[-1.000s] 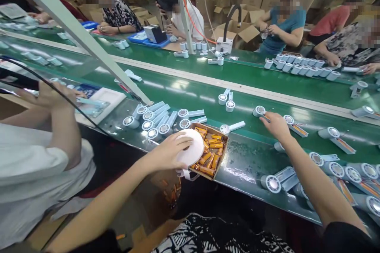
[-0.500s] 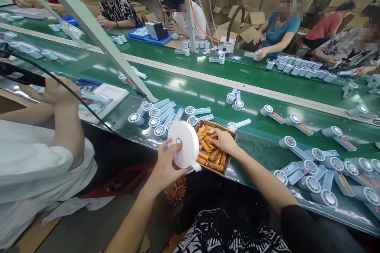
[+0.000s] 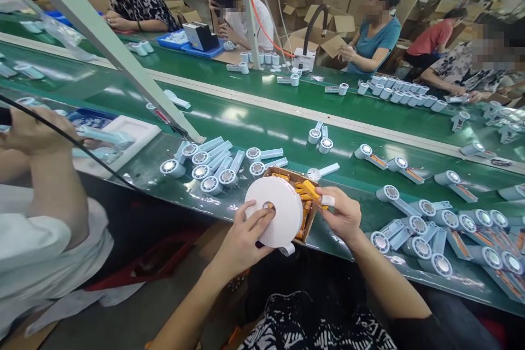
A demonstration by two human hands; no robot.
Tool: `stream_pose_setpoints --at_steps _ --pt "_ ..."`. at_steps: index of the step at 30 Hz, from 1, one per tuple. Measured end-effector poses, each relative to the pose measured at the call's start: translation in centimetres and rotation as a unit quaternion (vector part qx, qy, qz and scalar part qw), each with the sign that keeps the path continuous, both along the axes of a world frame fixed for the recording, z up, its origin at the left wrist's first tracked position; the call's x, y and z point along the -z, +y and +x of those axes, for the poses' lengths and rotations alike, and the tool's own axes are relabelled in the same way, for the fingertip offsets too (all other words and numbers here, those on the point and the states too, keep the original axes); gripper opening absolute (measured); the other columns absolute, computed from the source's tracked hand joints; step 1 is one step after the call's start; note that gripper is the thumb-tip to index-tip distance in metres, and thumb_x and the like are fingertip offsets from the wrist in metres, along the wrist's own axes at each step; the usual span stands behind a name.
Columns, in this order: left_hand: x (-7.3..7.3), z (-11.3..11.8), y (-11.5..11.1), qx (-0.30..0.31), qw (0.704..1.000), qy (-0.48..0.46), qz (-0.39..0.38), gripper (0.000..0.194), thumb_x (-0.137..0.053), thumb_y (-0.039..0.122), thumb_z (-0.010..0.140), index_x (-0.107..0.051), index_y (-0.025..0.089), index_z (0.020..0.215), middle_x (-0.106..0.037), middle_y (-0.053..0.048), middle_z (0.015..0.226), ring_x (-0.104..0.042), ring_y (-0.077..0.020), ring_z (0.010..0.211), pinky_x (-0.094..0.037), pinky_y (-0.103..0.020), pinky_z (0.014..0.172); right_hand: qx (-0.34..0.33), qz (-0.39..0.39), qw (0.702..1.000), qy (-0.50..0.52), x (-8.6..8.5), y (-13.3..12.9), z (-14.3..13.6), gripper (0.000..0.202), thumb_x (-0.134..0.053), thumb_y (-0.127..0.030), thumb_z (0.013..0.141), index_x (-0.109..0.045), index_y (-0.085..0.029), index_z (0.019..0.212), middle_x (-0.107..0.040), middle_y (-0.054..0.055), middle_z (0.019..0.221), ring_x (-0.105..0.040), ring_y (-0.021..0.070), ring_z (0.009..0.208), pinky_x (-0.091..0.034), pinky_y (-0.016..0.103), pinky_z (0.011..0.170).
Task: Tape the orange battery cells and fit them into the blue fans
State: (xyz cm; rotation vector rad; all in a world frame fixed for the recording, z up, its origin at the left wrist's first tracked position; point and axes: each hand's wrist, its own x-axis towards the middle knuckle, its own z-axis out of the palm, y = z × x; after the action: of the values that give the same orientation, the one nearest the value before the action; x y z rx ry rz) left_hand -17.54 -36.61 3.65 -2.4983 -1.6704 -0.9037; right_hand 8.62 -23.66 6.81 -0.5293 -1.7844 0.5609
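Observation:
My left hand [image 3: 248,235] grips a wide white roll of tape [image 3: 273,224], with fingers at its centre hole and a loose tape end curling at the bottom. My right hand [image 3: 342,213] pinches an orange battery [image 3: 312,190]; a small white piece, seemingly tape, shows at the fingers. Below and between the hands, a cardboard box [image 3: 310,225] holds several more orange batteries [image 3: 304,213]. The roll covers the box's left part. Just behind the box lies a light-blue handheld fan part [image 3: 324,171].
Light-blue fan bodies lie in a group [image 3: 213,167] left of the box and in a larger pile [image 3: 426,229] to the right. A slanted metal post [image 3: 123,60] rises at left. A co-worker's arm [image 3: 57,164] is close on my left. Other people sit across the green belt [image 3: 246,115].
My right hand has come up out of the box with an orange battery. The tape roll in my left hand has moved right, over the box's left side.

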Motion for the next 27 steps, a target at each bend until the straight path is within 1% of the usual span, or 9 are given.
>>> stream_pose_setpoints --at_steps 2,5,8,10,14,18,22,25,27 --pt "-0.1 0.4 0.2 0.003 1.0 0.0 -0.002 0.059 -0.085 0.029 0.08 -0.065 0.015 0.134 -0.071 -0.015 0.128 -0.044 -0.0409 0.136 -0.047 -0.056 0.113 0.014 0.049 0.999 -0.001 0.4 -0.4 0.1 0.035 -0.074 -0.006 0.086 -0.079 -0.031 0.11 -0.084 0.005 0.107 -0.081 0.0238 0.094 -0.068 0.04 0.081" --pt "-0.2 0.8 0.5 0.0 1.0 0.011 -0.009 0.061 -0.085 0.03 0.081 -0.064 0.015 0.137 -0.071 -0.015 0.128 -0.044 -0.0403 0.135 -0.047 -0.055 0.113 -0.019 0.023 0.999 -0.032 1.6 -1.8 0.2 0.036 -0.072 -0.006 0.087 -0.08 -0.033 0.111 -0.084 0.004 0.11 -0.08 0.0242 0.101 -0.067 0.042 0.088" --pt "-0.5 0.9 0.8 -0.026 0.999 0.042 -0.011 0.061 -0.08 0.031 0.086 -0.063 0.017 0.143 -0.072 -0.013 0.129 -0.048 -0.0382 0.131 -0.049 -0.052 0.11 -0.078 -0.151 0.985 -0.017 2.1 -2.8 0.4 0.039 -0.071 -0.016 0.091 -0.076 -0.032 0.126 -0.076 0.008 0.134 -0.073 0.026 0.122 -0.062 0.046 0.103" --pt "-1.0 1.0 1.2 -0.035 0.997 0.073 -0.003 0.057 -0.077 0.03 0.088 -0.064 0.019 0.143 -0.072 -0.011 0.128 -0.05 -0.0367 0.128 -0.049 -0.049 0.109 -0.106 -0.316 0.942 0.026 1.5 -2.3 0.8 0.049 -0.076 -0.027 0.091 -0.069 -0.028 0.139 -0.07 0.011 0.143 -0.072 0.0276 0.125 -0.062 0.046 0.104" --pt "-2.4 1.6 2.3 -0.022 0.99 0.138 0.035 0.053 -0.074 0.031 0.092 -0.065 0.022 0.144 -0.073 -0.01 0.13 -0.053 -0.0355 0.124 -0.038 -0.057 0.12 -0.148 -0.497 0.855 0.01 -0.8 0.5 1.4 0.055 -0.09 -0.034 0.077 -0.076 -0.021 0.128 -0.08 0.01 0.124 -0.076 0.0299 0.115 -0.062 0.047 0.104" --pt "-2.0 3.4 3.7 -0.047 0.988 0.107 0.105 0.061 -0.075 0.038 0.092 -0.06 0.025 0.15 -0.075 -0.008 0.12 -0.052 -0.0349 0.115 -0.019 -0.069 0.126 -0.048 -0.481 0.854 0.191 0.6 -0.1 -0.3 0.054 -0.094 -0.038 0.07 -0.076 -0.021 0.118 -0.081 0.009 0.12 -0.076 0.0293 0.114 -0.061 0.046 0.105" --pt "0.5 7.4 3.6 -0.095 0.99 0.028 0.104 0.065 -0.076 0.042 0.09 -0.061 0.024 0.15 -0.074 -0.011 0.113 -0.051 -0.0358 0.112 -0.026 -0.068 0.121 0.082 -0.435 0.821 0.361 3.3 -1.6 -1.9 0.049 -0.085 -0.047 0.082 -0.067 -0.026 0.122 -0.076 0.009 0.132 -0.073 0.0264 0.123 -0.063 0.044 0.103" --pt "1.9 9.6 2.4 -0.048 0.997 -0.004 0.053 0.064 -0.078 0.043 0.087 -0.063 0.025 0.146 -0.074 -0.011 0.116 -0.054 -0.0332 0.106 -0.031 -0.063 0.119 0.078 -0.374 0.866 0.323 0.4 2.0 1.7 0.034 -0.079 -0.043 0.09 -0.069 -0.027 0.119 -0.076 0.008 0.129 -0.072 0.0244 0.123 -0.064 0.042 0.102" --pt "2.5 8.7 1.6 -0.005 1.0 0.013 0.003 0.063 -0.08 0.042 0.085 -0.065 0.026 0.144 -0.074 -0.011 0.12 -0.056 -0.0326 0.105 -0.03 -0.062 0.12 0.115 -0.238 0.901 0.344 -3.2 5.6 6.5 0.029 -0.07 -0.045 0.097 -0.069 -0.031 0.123 -0.072 0.003 0.134 -0.067 0.0213 0.13 -0.063 0.039 0.103"
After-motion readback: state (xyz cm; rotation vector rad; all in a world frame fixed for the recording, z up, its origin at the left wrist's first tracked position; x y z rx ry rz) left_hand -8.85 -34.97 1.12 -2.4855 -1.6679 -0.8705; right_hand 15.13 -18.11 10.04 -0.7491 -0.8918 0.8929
